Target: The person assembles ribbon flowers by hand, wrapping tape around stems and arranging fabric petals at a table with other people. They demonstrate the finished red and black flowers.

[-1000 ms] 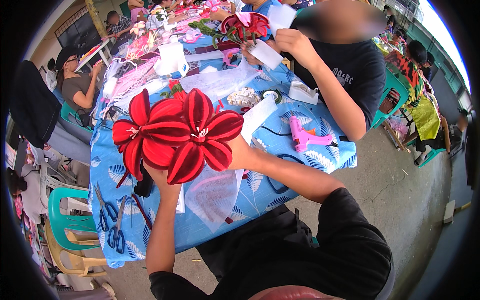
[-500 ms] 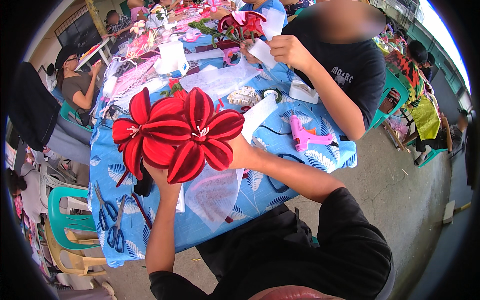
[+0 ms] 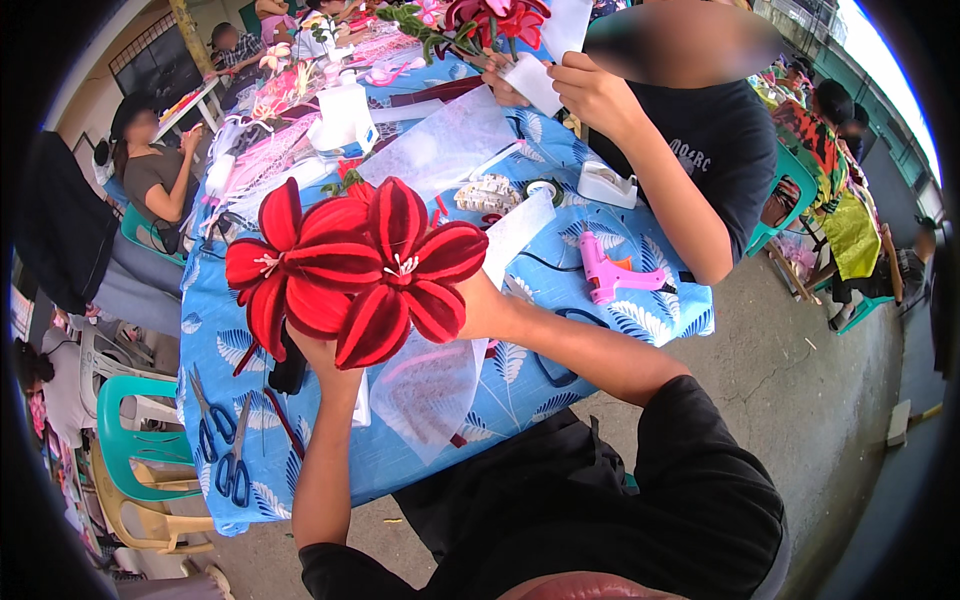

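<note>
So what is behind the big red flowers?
Behind the red flowers, parts of the left hand and right hand show, with the blue tablecloth beyond. The flowers cover the fingers, so the grip and any stems there cannot be seen.

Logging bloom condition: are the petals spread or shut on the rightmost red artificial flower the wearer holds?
Spread: on that flower, petals fan outward around exposed white stamens.

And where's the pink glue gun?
In the head view, the pink glue gun lies on the blue tablecloth near its right edge, to the right of the red flowers and pictured just below the white tape dispenser.
</note>
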The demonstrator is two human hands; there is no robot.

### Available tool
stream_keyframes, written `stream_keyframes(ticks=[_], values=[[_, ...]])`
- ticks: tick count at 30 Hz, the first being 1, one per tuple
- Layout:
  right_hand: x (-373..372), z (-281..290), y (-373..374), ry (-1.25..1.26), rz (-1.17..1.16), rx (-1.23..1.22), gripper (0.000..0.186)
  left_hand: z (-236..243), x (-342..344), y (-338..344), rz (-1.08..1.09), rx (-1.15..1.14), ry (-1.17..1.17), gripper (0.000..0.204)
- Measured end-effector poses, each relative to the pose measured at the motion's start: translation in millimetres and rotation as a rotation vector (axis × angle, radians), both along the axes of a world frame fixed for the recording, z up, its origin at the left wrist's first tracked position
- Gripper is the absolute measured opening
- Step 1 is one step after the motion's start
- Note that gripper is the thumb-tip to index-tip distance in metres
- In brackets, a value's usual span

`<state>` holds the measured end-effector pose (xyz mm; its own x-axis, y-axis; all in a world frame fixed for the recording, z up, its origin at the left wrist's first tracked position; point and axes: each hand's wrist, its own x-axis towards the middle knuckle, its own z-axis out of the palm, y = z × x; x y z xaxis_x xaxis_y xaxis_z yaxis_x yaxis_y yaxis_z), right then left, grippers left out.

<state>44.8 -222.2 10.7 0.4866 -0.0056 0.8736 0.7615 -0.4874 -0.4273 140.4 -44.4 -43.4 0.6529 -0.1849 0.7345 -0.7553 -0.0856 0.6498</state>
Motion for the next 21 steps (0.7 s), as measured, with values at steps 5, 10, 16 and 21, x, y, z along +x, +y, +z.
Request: stream_keyframes(ticks=[5,10,16,21], values=[[-1.7,2.3,0.5,0.009,0.005,0.031,0.042,0.4,0.6,0.7,-0.004,0.03,-0.02,0.087],[-1.3,2.4,1.3,-0.016,0.007,0.031,0.042,-3.5,1.9,1.4,0.014,0.022,-0.003,0.088],[-0.2,0.8,0.2,-0.026,-0.01,0.012,0.042,-0.6,-1.0,0.6,0.018,-0.005,0.032,0.086],[-1.1,1.6,1.9,-0.013,0.017,0.04,0.043,-1.6,3.0,0.1,-0.031,0.012,-0.024,0.08]])
